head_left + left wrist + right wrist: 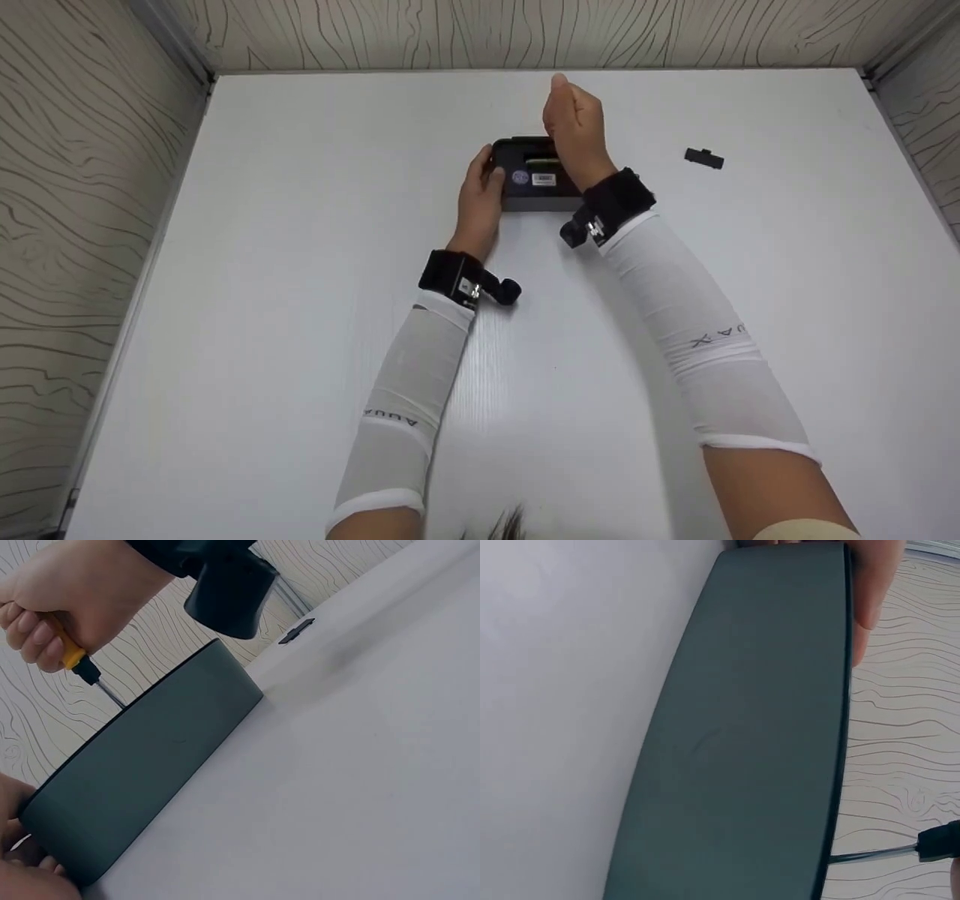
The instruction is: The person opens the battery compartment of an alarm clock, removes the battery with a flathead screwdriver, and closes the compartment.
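- Nearest your head camera are your two white sleeves (405,390), each strapped with a black wrist camera, reaching out over the white table (262,300).
- Your left hand (480,199) wraps the left end of the black device (536,187), thumb on its top face, fingers curled round the edge; it steadies the box where it lies, mid-table towards the far wall.
- Your right hand (574,124) is closed in a fist round a screwdriver (75,660) with an orange handle, held upright over the device's open recess.
- The device looks like a rigid plastic shell with smooth, matt, curved sides. It will likely be light and inclined to slide on the slick tabletop, so I'd keep your grip at the short end, pressing down, clear of the labels and the exposed green part.
- A small black cover piece (703,158) lies well apart to the right.
- You cannot see the screwdriver's tip: the right hand covers it from above, and both wrist views show only the device's side wall and a bit of the shaft. Whether it sits in a screw cannot be told. The labels are too small to read.
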